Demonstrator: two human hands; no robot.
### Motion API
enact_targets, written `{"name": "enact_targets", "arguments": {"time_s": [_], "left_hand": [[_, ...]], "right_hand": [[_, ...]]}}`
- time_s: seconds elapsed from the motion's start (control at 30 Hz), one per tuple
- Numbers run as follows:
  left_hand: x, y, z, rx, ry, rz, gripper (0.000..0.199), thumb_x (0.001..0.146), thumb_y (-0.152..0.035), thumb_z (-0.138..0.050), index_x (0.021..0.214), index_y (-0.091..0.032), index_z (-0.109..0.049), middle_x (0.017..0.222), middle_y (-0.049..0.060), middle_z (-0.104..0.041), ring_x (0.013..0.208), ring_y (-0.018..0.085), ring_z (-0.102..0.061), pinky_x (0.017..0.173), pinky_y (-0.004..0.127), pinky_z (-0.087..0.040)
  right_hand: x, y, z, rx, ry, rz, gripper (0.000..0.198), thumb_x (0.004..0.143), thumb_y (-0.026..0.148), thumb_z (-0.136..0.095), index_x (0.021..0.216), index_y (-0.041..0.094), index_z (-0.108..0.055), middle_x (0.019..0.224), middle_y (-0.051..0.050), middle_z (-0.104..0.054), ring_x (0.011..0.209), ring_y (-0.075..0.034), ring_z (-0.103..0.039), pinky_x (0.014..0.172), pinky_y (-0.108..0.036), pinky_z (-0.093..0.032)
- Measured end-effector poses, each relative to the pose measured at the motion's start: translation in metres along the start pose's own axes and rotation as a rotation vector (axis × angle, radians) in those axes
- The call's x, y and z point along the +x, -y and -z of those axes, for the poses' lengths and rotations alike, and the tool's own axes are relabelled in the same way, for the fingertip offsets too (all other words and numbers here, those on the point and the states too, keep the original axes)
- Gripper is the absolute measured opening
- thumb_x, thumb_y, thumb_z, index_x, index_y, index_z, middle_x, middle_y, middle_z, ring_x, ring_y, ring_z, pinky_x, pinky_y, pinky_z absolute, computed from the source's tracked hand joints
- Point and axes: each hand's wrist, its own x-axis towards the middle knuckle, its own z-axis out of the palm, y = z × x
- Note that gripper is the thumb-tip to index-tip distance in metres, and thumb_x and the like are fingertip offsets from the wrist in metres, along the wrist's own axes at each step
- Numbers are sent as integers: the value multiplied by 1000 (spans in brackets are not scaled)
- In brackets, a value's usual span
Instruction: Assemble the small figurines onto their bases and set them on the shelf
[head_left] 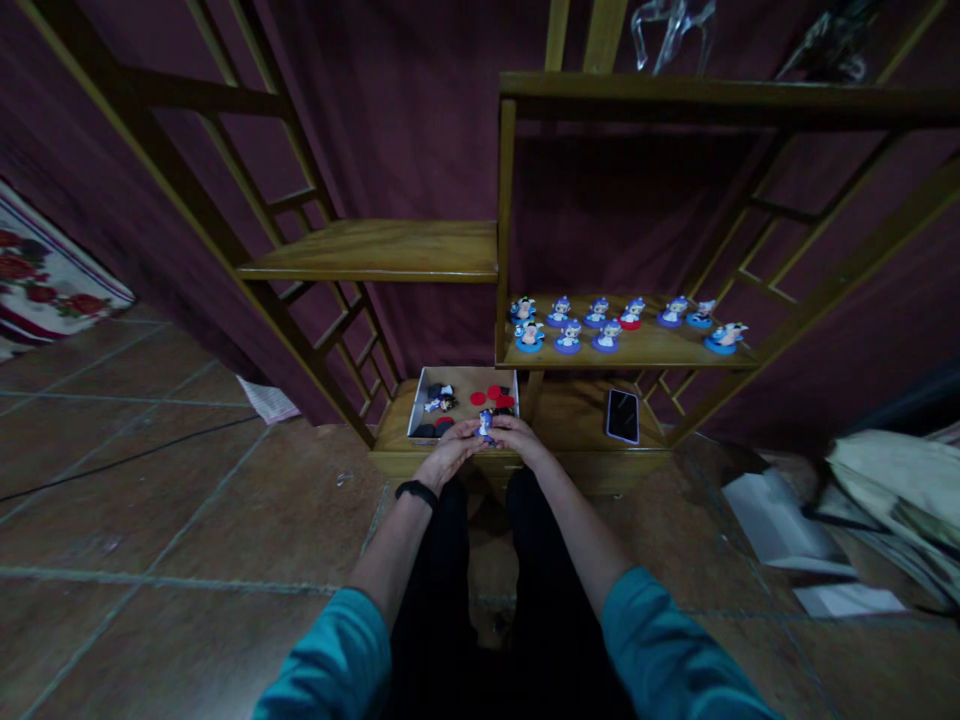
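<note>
Both my hands meet in front of the shallow box, around a small purple-and-white figurine (486, 426). My left hand (450, 452), with a dark band on the wrist, grips it from the left. My right hand (517, 436) pinches it from the right; its base is partly hidden by the fingers. Just behind stands the open white box (465, 374). Inside lie red discs (478, 398), dark discs (426, 431) and several loose figurines (440, 399). Some of the box's contents are covered by my hands.
Several figurines on round bases (568, 337) stand on the right shelf (645, 350). A phone (622, 416) lies on the lower board. An upper left shelf (375, 248) juts out above the box. Glass ornaments (673, 30) stand on top. Papers (784, 520) and a pale bag (892, 480) lie at right.
</note>
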Motion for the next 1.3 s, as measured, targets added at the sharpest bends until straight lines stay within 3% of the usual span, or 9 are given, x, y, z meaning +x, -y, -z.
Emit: {"name": "enact_targets", "arguments": {"time_s": [0.6, 0.83, 1.03, 1.3], "left_hand": [[2, 3, 2, 0, -57, -6, 34, 60, -1, -73, 88, -13, -59, 81, 3, -66, 77, 12, -65, 82, 26, -50], [2, 3, 1, 40, -72, -30, 36, 57, -4, -76, 87, -13, -59, 80, 2, -65, 73, 10, -64, 78, 24, -49], [1, 4, -2, 72, -90, -66, 37, 55, -8, -78, 86, -14, -58, 77, 1, -64, 70, 10, -63, 72, 24, -49], [-3, 3, -4, 62, -81, -89, 35, 57, -8, -76, 87, -14, -59, 80, 2, -65, 73, 11, -63, 75, 25, -50]], "right_hand": [[5, -5, 4, 36, 7, -48, 24, 61, 27, -71, 83, 20, -68, 77, 0, -65, 59, -8, -55, 53, -19, -46], [6, -4, 3, 66, -43, -95, 21, 60, 26, -72, 78, 19, -65, 67, 1, -63, 57, -9, -56, 56, -21, -48], [5, -5, 1, 76, -54, -78, 22, 59, 28, -73, 75, 20, -61, 72, 2, -63, 57, -8, -57, 60, -23, -50], [5, -3, 2, 64, -112, -103, 16, 61, 24, -72, 71, 19, -60, 64, 2, -63, 56, -10, -59, 62, -26, -52]]}}
